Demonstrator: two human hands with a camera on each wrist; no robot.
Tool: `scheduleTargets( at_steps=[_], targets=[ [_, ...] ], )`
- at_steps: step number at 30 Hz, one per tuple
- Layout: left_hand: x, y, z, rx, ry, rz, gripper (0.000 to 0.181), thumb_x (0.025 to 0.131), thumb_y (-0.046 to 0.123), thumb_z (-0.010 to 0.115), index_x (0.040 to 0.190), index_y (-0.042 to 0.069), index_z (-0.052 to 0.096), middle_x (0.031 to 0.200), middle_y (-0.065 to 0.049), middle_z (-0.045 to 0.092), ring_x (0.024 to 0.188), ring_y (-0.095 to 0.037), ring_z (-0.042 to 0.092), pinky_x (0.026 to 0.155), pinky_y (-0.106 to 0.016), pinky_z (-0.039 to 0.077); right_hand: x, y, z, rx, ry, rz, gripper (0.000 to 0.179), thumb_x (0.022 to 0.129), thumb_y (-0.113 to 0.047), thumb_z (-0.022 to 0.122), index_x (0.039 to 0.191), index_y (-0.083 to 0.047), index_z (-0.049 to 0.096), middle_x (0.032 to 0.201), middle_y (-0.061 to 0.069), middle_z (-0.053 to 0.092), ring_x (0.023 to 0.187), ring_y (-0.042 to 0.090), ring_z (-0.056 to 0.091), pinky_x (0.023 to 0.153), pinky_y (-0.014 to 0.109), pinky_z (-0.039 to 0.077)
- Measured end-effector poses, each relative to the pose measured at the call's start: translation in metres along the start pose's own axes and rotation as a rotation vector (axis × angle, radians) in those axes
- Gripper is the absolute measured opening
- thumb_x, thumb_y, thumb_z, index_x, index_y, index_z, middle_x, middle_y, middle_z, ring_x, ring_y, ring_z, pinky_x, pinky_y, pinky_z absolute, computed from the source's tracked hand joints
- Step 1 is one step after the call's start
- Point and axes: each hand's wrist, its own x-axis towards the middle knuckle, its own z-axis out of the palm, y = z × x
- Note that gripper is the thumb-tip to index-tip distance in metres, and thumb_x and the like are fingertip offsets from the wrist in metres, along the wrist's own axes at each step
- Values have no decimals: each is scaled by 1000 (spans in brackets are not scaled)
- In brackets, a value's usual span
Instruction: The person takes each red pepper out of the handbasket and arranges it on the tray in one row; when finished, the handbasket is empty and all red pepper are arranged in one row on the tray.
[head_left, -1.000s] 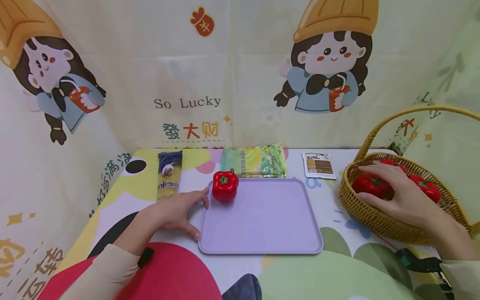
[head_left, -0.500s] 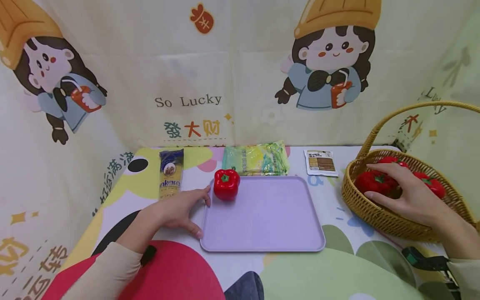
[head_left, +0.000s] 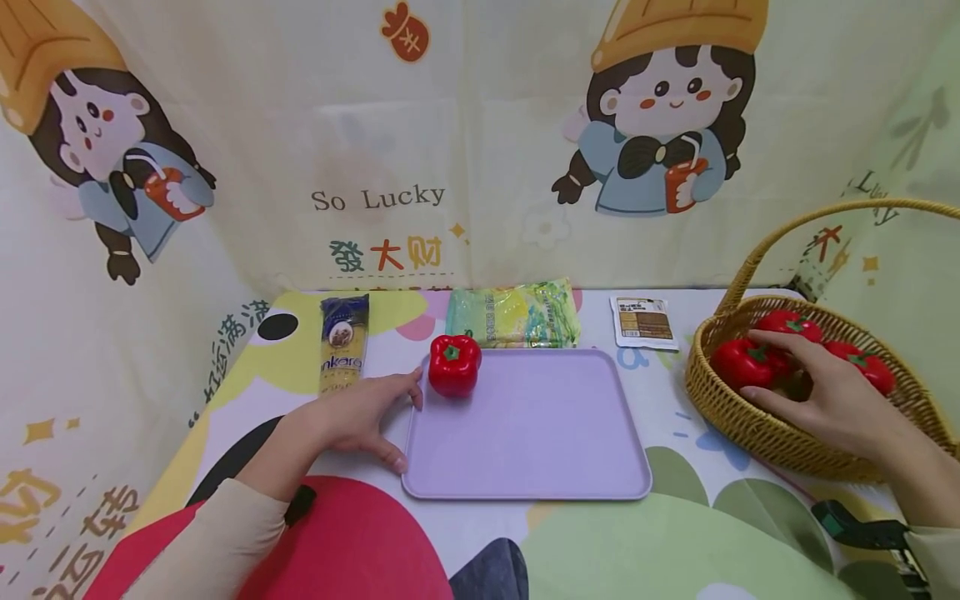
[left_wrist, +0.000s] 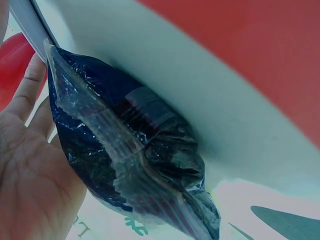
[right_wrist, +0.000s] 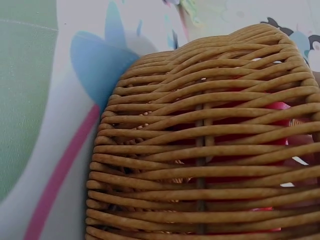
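Note:
My left hand (head_left: 358,419) is at the left rim of a lilac tray (head_left: 543,433), thumb and fingers spread, fingertips at the edge. On the tray's far left corner stands a red bell pepper (head_left: 454,371). Over at the right, my right hand (head_left: 836,404) reaches into a wicker basket (head_left: 757,440) of red bell peppers. Its thumb and fingers are apart, close to the leftmost pepper (head_left: 737,364); part of that hand hides the basket's contents. The right wrist view shows mostly the woven wall (right_wrist: 200,150) from outside.
A blue-and-yellow pasta packet (head_left: 343,342) lies beside the left forearm; its crimped dark end (left_wrist: 130,135) fills the left wrist view. Behind the tray are a green-yellow bag (head_left: 513,317) and a small white-brown sachet (head_left: 643,323). The basket's tall handle (head_left: 757,262) arches over its opening.
My right hand has drawn slightly right over the basket, showing more of the leftmost pepper. The left hand stays at the tray. The head view has shifted slightly.

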Motion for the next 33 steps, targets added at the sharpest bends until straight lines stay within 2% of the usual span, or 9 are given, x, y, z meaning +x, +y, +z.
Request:
scheduleTargets(
  at_steps=[4,5,9,11,12,14,21,27,33],
  targets=[
    [1,1,-1,2,1,-4,70,62,47,97,120,34,58,167,-3,32,145,-28,41,107,-52,50,1,1,0,-10,16,-19,82,73,-19,94,144,-8,53,130,23,57,105,44,58,67,15,49],
    [0,1,-1,0,1,-5,70,62,47,97,120,34,58,167,-3,32,145,-28,41,107,-52,50,1,2,1,-8,24,-29,81,72,-17,94,142,-8,55,132,22,57,107,43,57,70,12,47],
    [0,0,-1,-4,3,-2,70,63,46,97,120,34,58,168,-3,31,145,-28,41,110,-53,48,2,2,2,-10,49,-60,76,70,-15,95,138,-11,60,136,20,57,115,42,53,81,-2,30],
    [0,-1,-1,-6,2,3,69,64,47,96,119,34,58,168,-3,31,145,-28,41,111,-53,46,2,2,3,-2,48,-59,74,71,-15,95,137,-12,61,139,20,56,118,44,51,85,-6,20],
    [0,-1,-1,-7,1,6,69,64,47,96,119,33,58,168,-4,31,145,-28,41,112,-53,46,2,2,3,-4,45,-58,73,71,-16,95,136,-13,62,139,21,56,118,45,51,86,-6,19],
    [1,-1,-1,-5,-1,9,69,64,47,96,119,33,58,169,-3,30,145,-27,41,113,-53,44,2,3,3,-9,39,-52,73,71,-17,95,136,-13,62,140,22,56,118,46,52,84,-5,22],
    [2,-2,-1,1,-1,9,69,64,48,96,119,34,58,168,-2,30,147,-27,39,113,-53,44,0,4,2,-20,4,-24,84,74,-21,94,145,-8,53,132,24,56,104,45,58,67,15,49],
    [2,-2,-2,-7,2,12,69,64,47,96,119,34,58,168,-3,30,148,-28,38,114,-54,43,1,1,1,13,32,-25,90,72,-16,95,148,-5,48,130,22,53,102,38,55,63,14,49],
    [1,-3,-1,-19,0,14,68,64,47,96,119,34,58,168,-3,31,147,-28,39,114,-53,44,5,-5,-2,37,83,-2,87,71,-17,95,145,-2,52,137,23,47,108,48,51,62,14,46]
  ],
)
